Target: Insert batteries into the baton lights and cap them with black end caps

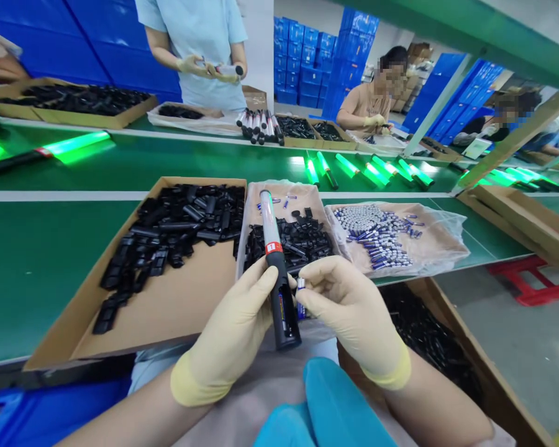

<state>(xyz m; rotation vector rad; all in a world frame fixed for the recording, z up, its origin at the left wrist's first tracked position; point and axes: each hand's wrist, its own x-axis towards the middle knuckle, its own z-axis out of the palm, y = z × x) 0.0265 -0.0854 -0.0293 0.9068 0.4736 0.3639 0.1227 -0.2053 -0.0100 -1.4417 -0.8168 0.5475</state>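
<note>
My left hand (242,313), in a pale glove, is wrapped round the black handle of a light stick (282,298). The stick's clear tube points up and away, with a red band below it. Its battery compartment lies open toward me, and a blue battery (282,310) shows inside. Just right of the handle, my gloved right hand (342,304) pinches a blue and silver battery (300,298) between thumb and fingers. Beyond my hands sit a tray of small black parts (286,239) and a lined tray of batteries (382,245).
At the left is a cardboard tray (168,298) of black covers. Green-lit sticks (382,167) lie on the green conveyor (181,164). Across it, people in gloves work beside more trays. A box of black parts (428,335) stands low at the right, near a red stool (535,282).
</note>
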